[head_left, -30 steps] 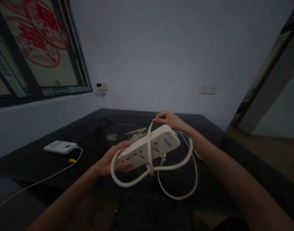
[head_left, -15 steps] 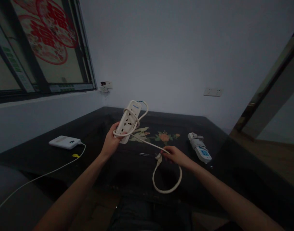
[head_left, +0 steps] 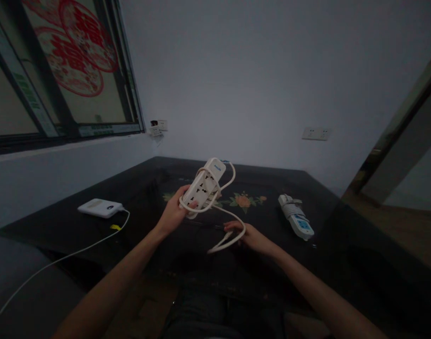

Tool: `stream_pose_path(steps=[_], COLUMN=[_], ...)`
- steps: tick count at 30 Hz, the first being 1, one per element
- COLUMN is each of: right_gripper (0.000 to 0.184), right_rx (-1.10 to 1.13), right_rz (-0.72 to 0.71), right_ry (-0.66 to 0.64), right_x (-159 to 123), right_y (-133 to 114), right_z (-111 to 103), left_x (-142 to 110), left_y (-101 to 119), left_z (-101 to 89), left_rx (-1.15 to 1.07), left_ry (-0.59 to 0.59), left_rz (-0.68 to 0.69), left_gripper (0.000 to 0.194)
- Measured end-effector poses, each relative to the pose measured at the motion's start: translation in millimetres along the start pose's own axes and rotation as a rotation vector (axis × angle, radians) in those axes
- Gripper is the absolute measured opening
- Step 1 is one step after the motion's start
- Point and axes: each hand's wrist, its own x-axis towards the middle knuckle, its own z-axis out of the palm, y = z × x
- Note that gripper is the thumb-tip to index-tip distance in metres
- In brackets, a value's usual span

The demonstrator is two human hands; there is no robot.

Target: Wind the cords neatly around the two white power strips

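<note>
My left hand (head_left: 175, 210) is closed around the lower end of a white power strip (head_left: 203, 188), its thumb over the socket face. The strip is held tilted above the table, its top leaning right. Its white cord (head_left: 232, 175) leaves the top end, wraps loosely around the strip and runs on toward my right hand (head_left: 252, 237). There the cord arcs over the fingers and doubles back in a narrow loop below them. My right hand appears closed on the cord near its free end; the fingertips and plug are hard to make out.
On the dark table (head_left: 158, 254), a white power bank (head_left: 99, 208) with a cable (head_left: 69, 255) lies left, near a yellow scrap (head_left: 115, 227). A second power strip (head_left: 296, 217), wrapped in its grey cord, lies right. Wall sockets (head_left: 316, 133) are behind.
My left hand and the power strip have shifted right and slightly down in view. The large hanging cord loop near my right hand has become smaller and now passes over the fingers.
</note>
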Motion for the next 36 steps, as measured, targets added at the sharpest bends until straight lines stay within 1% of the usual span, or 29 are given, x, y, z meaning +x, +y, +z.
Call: stream_pose_path(steps=[2, 4, 5, 7, 9, 10, 12, 14, 16, 18, 19, 21, 23, 25, 27, 30, 34, 36], right_gripper=[0.038, 0.045, 0.043, 0.032, 0.025, 0.023, 0.019, 0.018, 0.022, 0.021, 0.024, 0.030, 0.033, 0.033, 0.030, 0.024, 0.018, 0.013], right_rx=[-0.353, -0.647, -0.765, -0.940, -1.038, -1.051, -0.977, -0.753, -0.426, -0.080, 0.064, 0.294, 0.461, 0.572, 0.591, 0.497, 0.316, 0.154], right_rz=[-0.115, -0.114, -0.085, -0.041, -0.055, -0.079, -0.127, -0.115, -0.007, 0.102, 0.133, 0.110, 0.004, -0.123, -0.221, -0.279, -0.281, -0.295], right_ry=[-0.019, -0.053, -0.074, -0.105, -0.122, -0.127, -0.136, -0.135, -0.100, -0.055, -0.011, 0.128, 0.292, 0.423, 0.523, 0.607, 0.613, 0.611], right_x=[3.9, 6.3, 6.9, 6.8, 3.3, -0.4, -12.2, -29.2, -48.3, -65.3, -71.6, -78.1, -75.6, -64.9, -49.5, -27.1, -12.9, -11.6], right_y=[-3.6, -9.8, -13.3, -19.4, -24.0, -25.9, -31.0, -40.4, -55.4, -74.9, -85.5, -106.2, -123.4, -134.9, -140.3, -140.7, -137.4, -133.2], right_z=[0.9, 1.7, 1.6, -0.5, -6.1, -10.1, -19.8, -30.4, -40.2, -47.0, -48.7, -48.0, -42.0, -32.7, -23.1, -13.4, -8.1, -6.3], left_x=[0.0, 0.7, 1.3, 3.0, 4.7, 5.4, 6.2, 6.5, 6.2, 5.4, 4.7, 2.8, 0.3, -2.5, -5.4, -10.5, -18.5, -22.0], left_y=[1.7, 3.5, 4.3, 4.8, 3.6, 2.2, -2.1, -7.6, -13.5, -18.4, -20.1, -21.8, -20.9, -17.9, -13.0, -2.8, 13.1, 19.5], left_z=[0.0, -1.0, -2.1, -5.7, -11.0, -14.1, -20.4, -25.3, -27.1, -24.9, -22.2, -14.6, -5.5, 2.8, 9.1, 14.5, 18.0, 19.6], left_rx=[-0.002, 0.001, 0.001, 0.010, 0.056, 0.098, 0.202, 0.317, 0.449, 0.587, 0.647, 0.731, 0.777, 0.790, 0.773, 0.728, 0.655, 0.615], left_ry=[-0.007, 0.003, 0.012, 0.036, 0.065, 0.081, 0.115, 0.138, 0.141, 0.123, 0.112, 0.085, 0.054, 0.021, -0.017, -0.078, -0.170, -0.195], left_rz=[0.004, 0.013, 0.017, 0.023, 0.022, 0.019, 0.012, 0.001, -0.011, -0.014, -0.009, 0.010, 0.025, 0.037, 0.062, 0.124, 0.153, 0.143], left_gripper=[0.054, 0.054, 0.054, 0.055, 0.055, 0.055, 0.055, 0.056, 0.058, 0.057, 0.056, 0.054, 0.053, 0.054, 0.054, 0.054, 0.052, 0.051])
